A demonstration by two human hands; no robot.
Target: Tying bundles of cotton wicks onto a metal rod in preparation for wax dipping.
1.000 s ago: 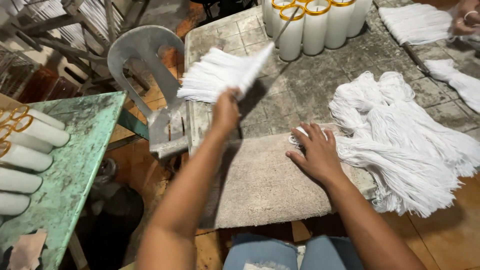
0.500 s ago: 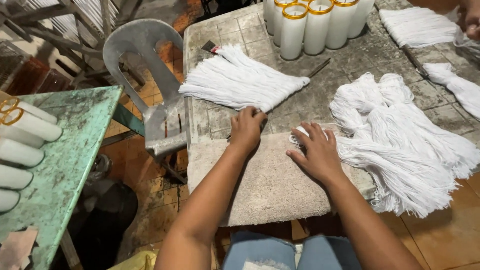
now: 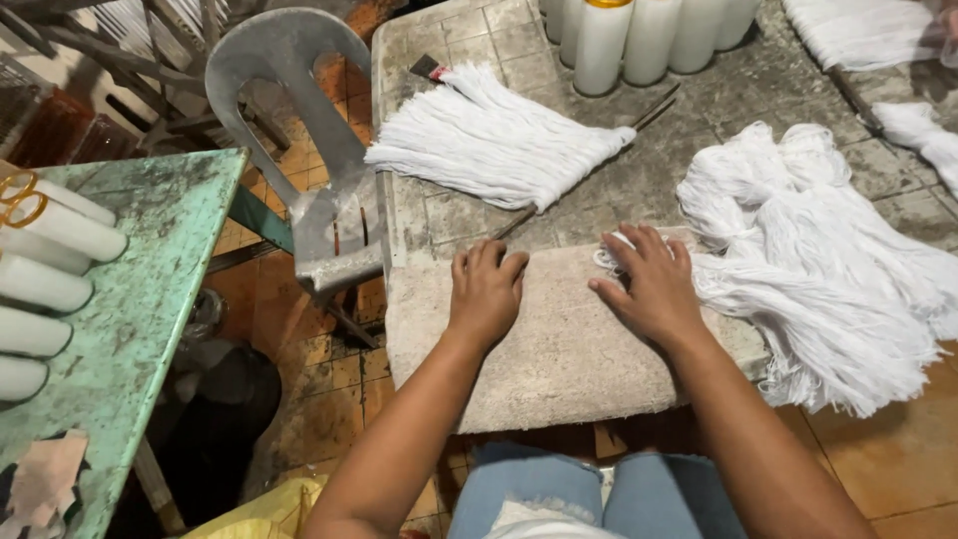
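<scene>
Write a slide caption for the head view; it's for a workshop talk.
Both hands, left hand and right hand, rest on a beige board beside loose white string.

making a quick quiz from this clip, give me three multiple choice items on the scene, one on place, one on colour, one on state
1. Where does the fanned bundle of cut white strings lie?
A. on the grey tiled table
B. on the green table
C. on the chair

2. What colour is the table with candles lying on it at the left?
A. red
B. green
C. blue

3. What is the left hand doing?
A. gripping a candle
B. lifting strings
C. resting flat on the beige pad

Answers: 1 A, the bundle sits on the tiled table. 2 B, the left table is worn green. 3 C, the palm lies on the pad, holding nothing.
</scene>
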